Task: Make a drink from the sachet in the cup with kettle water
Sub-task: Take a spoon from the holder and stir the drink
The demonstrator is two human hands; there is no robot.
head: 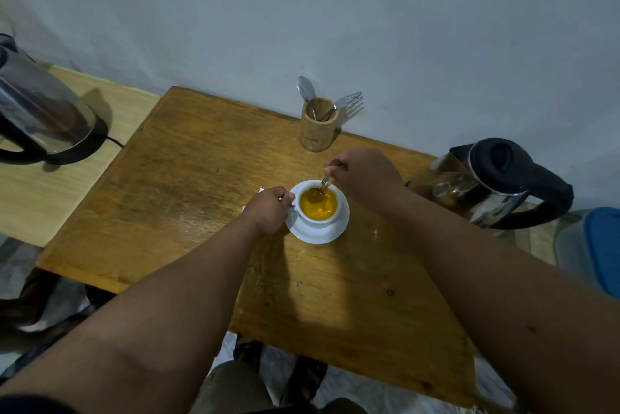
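Head view, looking down on a worn brown wooden table [188, 185] set against a pale wall.

Near the middle: a small white ceramic cup [318, 205] seated on a round white saucer [318, 235], filled close to the brim with an opaque orange-yellow drink [318, 206]. Left hand [268, 210] curled round the cup's handle side, fingers closed on it, steadying. Right hand [364, 175] above and behind the cup, fingers pinched on the handle of a small metal teaspoon [321, 186], bowl dipped into the liquid. A scrap of white paper [260, 191] peeping out behind the left hand, perhaps the emptied sachet, too hidden to say.

To the right, near the table's edge: a steel kettle with black lid and handle [496, 182], upright, well clear of the cup. Far left, on a paler surface: a second steel kettle on a black base [43, 111]. Behind the cup, by the wall: a bamboo cutlery holder [317, 126] with a spoon and a fork.

Judged stage: stirring, water and powder already in. Best done with small, slow circles kept inside the rim, given so full a cup; spoon tip scraping the bottom to lift any settled powder. Firm left-hand hold to stop sliding on the saucer. Spoon drained against the inner wall before lifting out, to spare drips on the wood.
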